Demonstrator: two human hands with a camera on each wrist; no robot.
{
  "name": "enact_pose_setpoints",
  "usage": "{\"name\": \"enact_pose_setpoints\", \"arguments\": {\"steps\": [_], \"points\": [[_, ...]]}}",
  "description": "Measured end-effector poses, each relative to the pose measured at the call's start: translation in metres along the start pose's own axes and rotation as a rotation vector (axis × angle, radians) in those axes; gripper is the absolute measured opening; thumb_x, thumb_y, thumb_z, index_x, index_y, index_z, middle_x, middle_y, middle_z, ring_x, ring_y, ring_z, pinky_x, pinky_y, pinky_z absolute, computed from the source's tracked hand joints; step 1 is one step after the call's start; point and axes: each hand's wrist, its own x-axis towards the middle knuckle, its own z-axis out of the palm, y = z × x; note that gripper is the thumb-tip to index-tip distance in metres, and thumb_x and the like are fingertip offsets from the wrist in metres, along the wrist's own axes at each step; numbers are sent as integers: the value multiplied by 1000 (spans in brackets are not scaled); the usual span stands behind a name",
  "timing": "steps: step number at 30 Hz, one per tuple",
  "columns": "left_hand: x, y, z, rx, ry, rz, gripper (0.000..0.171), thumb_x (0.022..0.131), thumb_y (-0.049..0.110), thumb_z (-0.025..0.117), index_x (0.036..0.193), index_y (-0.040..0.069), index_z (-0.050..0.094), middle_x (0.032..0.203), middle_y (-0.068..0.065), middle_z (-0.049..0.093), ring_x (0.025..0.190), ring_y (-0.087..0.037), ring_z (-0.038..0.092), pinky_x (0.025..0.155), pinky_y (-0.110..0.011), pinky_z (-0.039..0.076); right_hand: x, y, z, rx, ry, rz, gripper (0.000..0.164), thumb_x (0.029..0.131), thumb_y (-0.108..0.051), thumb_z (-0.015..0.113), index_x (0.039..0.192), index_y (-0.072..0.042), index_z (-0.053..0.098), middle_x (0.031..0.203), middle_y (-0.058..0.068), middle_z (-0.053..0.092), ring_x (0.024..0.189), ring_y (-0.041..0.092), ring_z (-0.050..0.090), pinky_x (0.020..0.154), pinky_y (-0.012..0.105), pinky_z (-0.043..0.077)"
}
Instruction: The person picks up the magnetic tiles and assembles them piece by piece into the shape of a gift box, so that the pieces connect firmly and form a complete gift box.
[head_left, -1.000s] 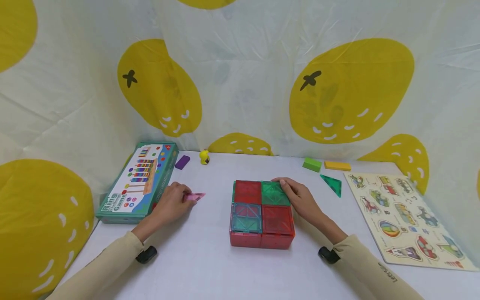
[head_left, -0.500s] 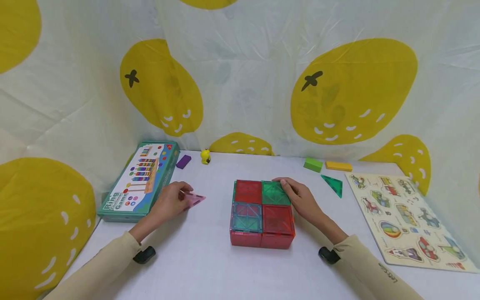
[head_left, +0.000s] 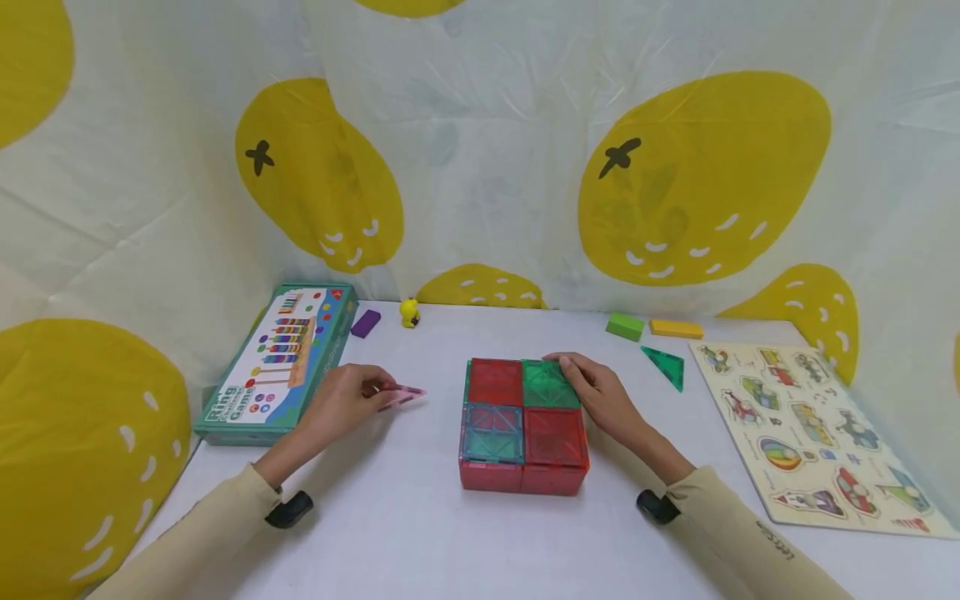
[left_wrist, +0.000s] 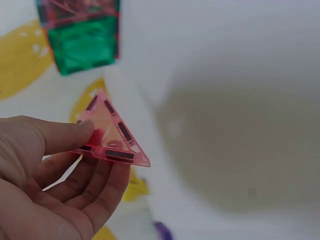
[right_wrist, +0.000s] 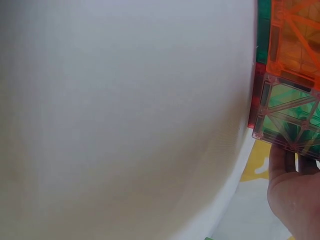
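Observation:
In the head view my left hand (head_left: 348,404) pinches a pink see-through triangular magnetic tile (head_left: 406,394) between thumb and fingers, just above the table. The left wrist view shows the thumb across this triangle (left_wrist: 112,132), with dark magnet strips along its edges. Centre right stands a low, box-shaped build of magnetic tiles (head_left: 491,477). Its top has two red squares, a green one and a blue one. My right hand (head_left: 603,400) holds the build's far right corner, with its fingers reaching behind it; the fingertips are partly hidden.
A ring game box (head_left: 266,358) lies at the left. Behind are a purple block (head_left: 365,323), a yellow toy figure (head_left: 409,312), a green block (head_left: 625,327) and an orange block (head_left: 676,329). At the right lie a green triangular tile (head_left: 663,367) and a wooden picture puzzle (head_left: 813,433).
My left hand has lifted the pink triangular tile slightly, turned it, and moved a little right toward the build. The right hand and the build have stayed in place.

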Motion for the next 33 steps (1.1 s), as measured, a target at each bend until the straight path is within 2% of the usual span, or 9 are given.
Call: {"name": "enact_pose_setpoints", "arguments": {"steps": [7,11,14,23,33], "points": [[14,50,-5,-67,40,167,12,94,4,82,105,8,80,92,2,74,78,-15,66,69,-29,60,1,2,0,-2,-1,-5,37,115,-27,46,142,-10,65,144,11,62,132,32,54,108,59,47],[20,78,-2,-102,16,249,13,93,5,83,105,8,80,93,4,74,79,-12,67,73,-29,60,1,1,0,0,-4,-1,37,115,-28,46,143,-11,65,144,11,62,131,32,55,106,58,48],[24,92,4,-110,-11,304,13,93,5,83,105,9,80,93,7,73,79,-11,67,73,-28,60,1,2,0,-3,-4,-2,37,116,-28,46,143,-11,65,144,11,62,132,32,54,107,59,48],[33,109,24,-113,-76,404,12,94,4,81,104,9,80,95,7,73,79,-10,63,72,-26,58,0,0,2,-2,-3,8,37,116,-29,46,142,-11,65,144,11,62,133,32,54,108,59,47],[38,117,35,-107,-130,421,12,94,5,81,106,8,79,92,5,71,79,-10,61,71,-24,57,-1,-1,1,7,-4,14,38,116,-29,46,143,-11,65,145,11,61,134,32,53,108,59,47]]}}
